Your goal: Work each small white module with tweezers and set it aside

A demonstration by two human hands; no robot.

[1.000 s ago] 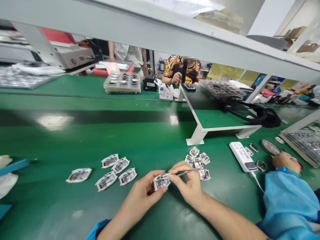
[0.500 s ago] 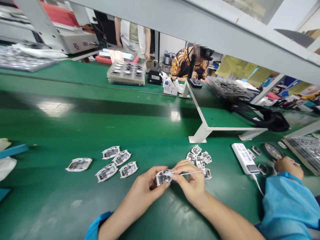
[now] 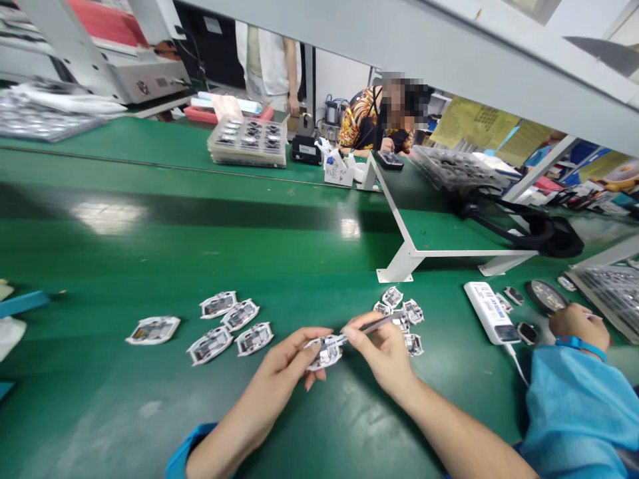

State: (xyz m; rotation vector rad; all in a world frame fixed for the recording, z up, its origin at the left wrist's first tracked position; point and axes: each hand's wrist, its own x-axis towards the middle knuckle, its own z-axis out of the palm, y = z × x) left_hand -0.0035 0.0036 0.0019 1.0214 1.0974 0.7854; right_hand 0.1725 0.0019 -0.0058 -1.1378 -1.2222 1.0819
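Between the thumb and fingers of my left hand is a white watch case with small electronic parts inside. My right hand pinches a pair of tweezers, whose tips reach over the right part of that case. Whether the tips grip anything is too small to tell. Several similar watch cases lie to the left of my left hand, one of them farther off to the side. Another cluster of cases lies just behind my right hand, partly hidden by it.
A white metal stand rises behind the case cluster. To the right are a white device with a cable, a round black dish and a co-worker's hand. Stacked trays and a white box stand across the green bench.
My left thumb has moved up onto the face of the watch case, and the case has tilted. The tweezers have swung to a steeper slant in my right hand.
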